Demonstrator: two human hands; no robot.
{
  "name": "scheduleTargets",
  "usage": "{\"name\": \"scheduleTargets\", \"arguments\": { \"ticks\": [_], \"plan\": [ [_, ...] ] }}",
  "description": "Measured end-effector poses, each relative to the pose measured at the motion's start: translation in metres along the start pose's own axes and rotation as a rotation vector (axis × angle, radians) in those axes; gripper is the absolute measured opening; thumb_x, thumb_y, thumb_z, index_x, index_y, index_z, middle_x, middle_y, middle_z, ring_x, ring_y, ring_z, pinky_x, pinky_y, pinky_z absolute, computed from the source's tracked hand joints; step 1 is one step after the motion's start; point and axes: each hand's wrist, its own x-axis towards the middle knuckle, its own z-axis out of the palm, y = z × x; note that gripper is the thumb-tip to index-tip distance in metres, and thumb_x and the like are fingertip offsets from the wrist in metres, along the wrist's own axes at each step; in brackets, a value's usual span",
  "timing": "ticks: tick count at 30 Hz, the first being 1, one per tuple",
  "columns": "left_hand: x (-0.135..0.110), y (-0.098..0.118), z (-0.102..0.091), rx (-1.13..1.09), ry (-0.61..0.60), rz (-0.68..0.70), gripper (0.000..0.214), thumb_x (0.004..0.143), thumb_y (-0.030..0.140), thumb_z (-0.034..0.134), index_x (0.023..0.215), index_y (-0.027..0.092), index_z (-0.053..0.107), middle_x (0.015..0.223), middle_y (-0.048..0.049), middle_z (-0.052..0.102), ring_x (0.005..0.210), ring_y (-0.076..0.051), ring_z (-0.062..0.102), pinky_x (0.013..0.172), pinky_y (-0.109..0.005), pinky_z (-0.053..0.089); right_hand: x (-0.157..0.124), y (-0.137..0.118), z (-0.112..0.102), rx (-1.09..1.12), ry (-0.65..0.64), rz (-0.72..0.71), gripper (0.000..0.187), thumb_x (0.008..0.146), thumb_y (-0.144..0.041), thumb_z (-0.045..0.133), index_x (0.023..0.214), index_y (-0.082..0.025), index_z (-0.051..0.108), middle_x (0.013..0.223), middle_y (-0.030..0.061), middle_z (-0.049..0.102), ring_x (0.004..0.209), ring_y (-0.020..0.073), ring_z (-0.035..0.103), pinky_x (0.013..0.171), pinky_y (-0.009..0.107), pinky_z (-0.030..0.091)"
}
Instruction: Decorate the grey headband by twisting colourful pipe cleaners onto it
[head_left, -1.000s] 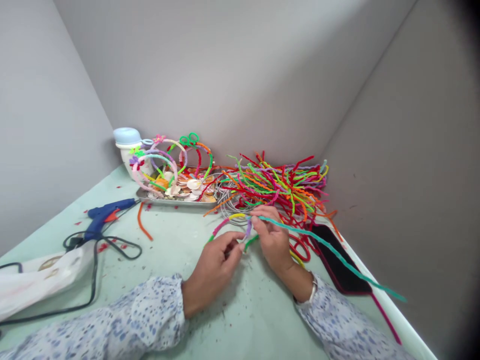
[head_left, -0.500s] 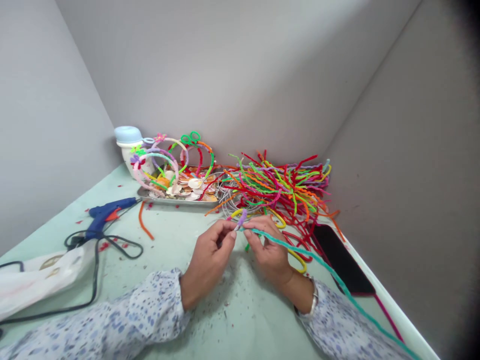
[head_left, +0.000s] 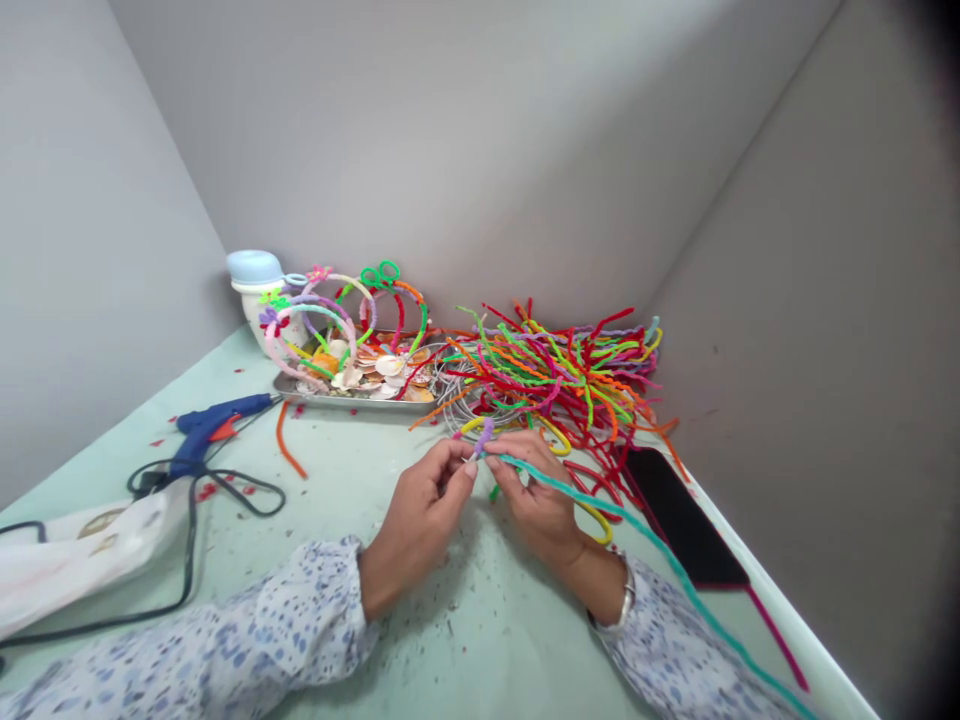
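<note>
My left hand (head_left: 425,522) pinches a small purple fuzzy piece (head_left: 484,436), wound on something whose rest my fingers hide. Close beside it, my right hand (head_left: 541,508) grips a long teal pipe cleaner (head_left: 643,526) near its end, thumb against forefinger. From there the teal strand runs over my right wrist and sleeve toward the lower right. The two hands' fingertips almost meet over the table. Behind and under them lie a yellow curved pipe cleaner (head_left: 556,436) and a bit of green.
A heap of coloured pipe cleaners (head_left: 570,370) and wire loops (head_left: 466,398) lies at the back. Left of it, a metal tray (head_left: 352,402) holds shells and decorated hoops (head_left: 311,312), beside a white cup (head_left: 259,305). A blue glue gun (head_left: 206,435) lies left, a phone (head_left: 686,515) right.
Both hands stay nearly in place with small finger shifts at the purple piece. The teal pipe cleaner's trailing part has swung slightly left and down.
</note>
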Motion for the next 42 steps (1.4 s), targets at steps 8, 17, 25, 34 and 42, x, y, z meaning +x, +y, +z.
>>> {"name": "scheduleTargets", "arguments": {
  "ticks": [8, 17, 25, 34, 42],
  "plan": [
    [0.002, 0.004, -0.001, 0.012, -0.006, -0.006, 0.021, 0.09, 0.03, 0.042, 0.082, 0.017, 0.056, 0.066, 0.0021, 0.048, 0.062, -0.013, 0.044, 0.06, -0.023, 0.036, -0.001, 0.004, 0.0, -0.045, -0.006, -0.03, 0.016, 0.085, -0.017, 0.06, 0.097, -0.026, 0.065, 0.09, 0.0026, 0.067, 0.086, 0.0185, 0.063, 0.079, 0.037, 0.051],
    [0.006, 0.001, -0.001, -0.089, -0.016, -0.049, 0.017, 0.088, 0.028, 0.045, 0.087, 0.017, 0.058, 0.067, 0.0027, 0.049, 0.059, -0.01, 0.043, 0.056, -0.021, 0.036, -0.001, -0.004, -0.002, 0.0, -0.021, 0.027, 0.015, 0.083, -0.015, 0.062, 0.094, -0.024, 0.066, 0.092, 0.0026, 0.067, 0.086, 0.0168, 0.063, 0.08, 0.033, 0.051],
    [0.007, 0.009, -0.002, -0.067, -0.003, -0.059, 0.016, 0.086, 0.029, 0.05, 0.085, 0.016, 0.059, 0.065, 0.0036, 0.049, 0.056, -0.01, 0.043, 0.054, -0.02, 0.036, -0.001, -0.005, -0.003, -0.041, -0.017, -0.015, 0.014, 0.083, -0.016, 0.061, 0.094, -0.024, 0.066, 0.091, 0.0034, 0.066, 0.085, 0.0178, 0.063, 0.077, 0.034, 0.052],
    [0.01, 0.016, -0.004, 0.063, 0.051, 0.007, 0.018, 0.084, 0.025, 0.051, 0.087, 0.017, 0.067, 0.071, 0.0001, 0.063, 0.063, -0.012, 0.052, 0.059, -0.022, 0.039, -0.002, -0.002, -0.004, -0.081, -0.008, -0.097, 0.019, 0.083, -0.014, 0.06, 0.098, -0.025, 0.063, 0.091, 0.0036, 0.066, 0.086, 0.0182, 0.063, 0.076, 0.034, 0.052],
    [0.011, 0.023, -0.007, 0.17, 0.085, 0.036, 0.016, 0.083, 0.022, 0.052, 0.082, 0.017, 0.067, 0.073, 0.0001, 0.064, 0.067, -0.013, 0.055, 0.063, -0.023, 0.041, -0.002, -0.004, -0.004, -0.134, 0.056, -0.133, 0.026, 0.08, -0.014, 0.065, 0.102, -0.026, 0.06, 0.095, 0.0046, 0.063, 0.087, 0.0193, 0.061, 0.068, 0.033, 0.054]
  ]
}}
